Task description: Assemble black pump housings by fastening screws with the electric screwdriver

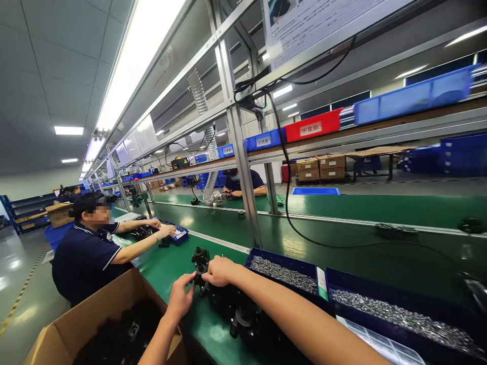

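Observation:
A black plastic part (200, 259) stands upright on the green bench (171, 263), at the end of a row of similar black parts (243, 317). My left hand (179, 296) reaches up to it, fingertips pinching its lower left side. Curled over the part's right side is my right hand (218, 271), fingers closed, with a small thin screw or pin sticking up between them. Both forearms come in from the bottom right.
Two dark blue trays of small metal screws (283, 274) (399, 317) lie right of my hands. An open cardboard box (95, 319) of black parts sits at the lower left. A co-worker in a dark shirt (85, 256) works at the bench to the left; another sits across the conveyor (243, 185).

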`<move>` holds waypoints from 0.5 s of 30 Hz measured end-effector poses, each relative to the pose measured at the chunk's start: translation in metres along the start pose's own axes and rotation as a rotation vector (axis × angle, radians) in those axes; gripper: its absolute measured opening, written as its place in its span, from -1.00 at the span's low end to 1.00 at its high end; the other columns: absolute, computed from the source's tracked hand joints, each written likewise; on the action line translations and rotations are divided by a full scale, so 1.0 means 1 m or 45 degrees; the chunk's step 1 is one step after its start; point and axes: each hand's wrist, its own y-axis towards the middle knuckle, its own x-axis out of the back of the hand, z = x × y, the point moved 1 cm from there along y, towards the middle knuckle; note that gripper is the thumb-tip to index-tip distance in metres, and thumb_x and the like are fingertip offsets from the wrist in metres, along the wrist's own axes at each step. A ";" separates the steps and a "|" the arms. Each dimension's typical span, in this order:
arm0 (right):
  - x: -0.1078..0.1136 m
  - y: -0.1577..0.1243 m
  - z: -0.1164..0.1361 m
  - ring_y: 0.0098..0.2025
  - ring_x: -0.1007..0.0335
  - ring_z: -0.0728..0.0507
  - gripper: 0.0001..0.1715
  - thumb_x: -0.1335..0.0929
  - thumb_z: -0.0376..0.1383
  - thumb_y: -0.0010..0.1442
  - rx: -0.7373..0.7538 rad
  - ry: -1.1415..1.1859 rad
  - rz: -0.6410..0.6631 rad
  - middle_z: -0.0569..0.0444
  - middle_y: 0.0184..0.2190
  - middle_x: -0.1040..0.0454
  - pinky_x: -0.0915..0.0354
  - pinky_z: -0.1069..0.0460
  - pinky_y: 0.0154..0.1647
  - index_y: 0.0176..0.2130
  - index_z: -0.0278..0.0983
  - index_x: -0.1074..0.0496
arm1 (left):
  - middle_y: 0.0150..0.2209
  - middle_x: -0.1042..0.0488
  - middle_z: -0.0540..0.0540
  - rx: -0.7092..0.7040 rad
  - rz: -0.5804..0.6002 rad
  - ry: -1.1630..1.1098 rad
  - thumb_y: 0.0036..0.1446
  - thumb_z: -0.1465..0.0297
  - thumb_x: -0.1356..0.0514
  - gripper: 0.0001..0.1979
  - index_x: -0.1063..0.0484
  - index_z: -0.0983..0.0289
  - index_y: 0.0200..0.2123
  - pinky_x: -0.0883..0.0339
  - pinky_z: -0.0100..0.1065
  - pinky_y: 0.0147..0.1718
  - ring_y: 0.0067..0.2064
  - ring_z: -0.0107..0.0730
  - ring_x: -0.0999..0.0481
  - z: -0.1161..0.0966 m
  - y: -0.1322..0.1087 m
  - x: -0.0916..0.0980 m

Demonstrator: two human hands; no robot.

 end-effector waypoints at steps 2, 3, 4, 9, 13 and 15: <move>0.007 -0.009 0.003 -0.05 -0.53 -0.18 -0.72 -0.39 -0.14 0.39 0.033 0.020 -0.060 -0.02 -0.06 -0.57 -0.45 -0.18 0.03 -0.08 -0.30 -0.53 | 0.00 -0.63 0.19 0.046 -0.015 -0.037 0.07 0.48 -0.16 -0.53 -0.57 0.21 0.06 -0.54 -0.14 -0.02 -0.01 -0.19 -0.63 -0.002 -0.001 -0.002; 0.012 -0.014 0.005 -0.05 -0.53 -0.19 -0.72 -0.37 -0.14 0.40 0.052 0.039 -0.110 -0.02 -0.07 -0.58 -0.44 -0.16 0.03 -0.07 -0.30 -0.54 | 0.01 -0.63 0.21 0.071 -0.029 -0.059 0.05 0.49 -0.15 -0.48 -0.53 0.23 0.11 -0.56 -0.18 -0.07 -0.02 -0.20 -0.64 -0.003 -0.002 -0.004; 0.018 -0.022 0.008 -0.03 -0.53 -0.19 -0.71 -0.36 -0.15 0.41 0.073 0.059 -0.170 -0.03 -0.07 -0.59 -0.43 -0.14 0.04 -0.04 -0.29 -0.55 | 0.02 -0.62 0.23 0.095 -0.045 -0.080 0.02 0.49 -0.15 -0.42 -0.48 0.25 0.17 -0.57 -0.21 -0.12 -0.03 -0.20 -0.64 -0.005 -0.003 -0.007; 0.049 -0.101 0.017 -0.01 -0.53 -0.20 -0.61 -0.35 -0.19 0.36 0.178 0.136 -0.460 -0.06 0.00 -0.59 -0.39 -0.01 0.04 0.12 -0.20 -0.54 | -0.14 -0.68 0.26 0.207 -0.146 -0.130 -0.03 0.35 -0.25 -0.55 -0.58 0.33 -0.03 -0.58 -0.17 -0.18 -0.15 -0.09 -0.69 -0.007 -0.007 -0.020; 0.036 -0.217 -0.019 -0.07 -0.57 -0.22 -0.67 -0.31 -0.14 0.38 0.309 0.094 -0.701 -0.06 -0.08 -0.62 -0.45 -0.06 -0.04 0.02 -0.04 -0.61 | -0.27 -0.70 0.27 0.282 -0.281 -0.145 0.01 0.15 -0.25 -0.62 -0.66 0.31 -0.26 -0.56 -0.04 -0.14 -0.21 0.05 -0.70 -0.007 -0.005 -0.027; 0.014 -0.269 -0.057 -0.21 -0.60 -0.23 -0.76 -0.41 -0.05 0.27 0.274 0.057 -0.901 -0.07 -0.23 -0.65 -0.50 -0.07 -0.15 -0.12 0.03 -0.66 | -0.27 -0.70 0.26 0.287 -0.327 -0.170 0.01 0.10 -0.24 -0.59 -0.67 0.30 -0.26 -0.57 -0.05 -0.15 -0.21 0.06 -0.70 -0.007 -0.004 -0.029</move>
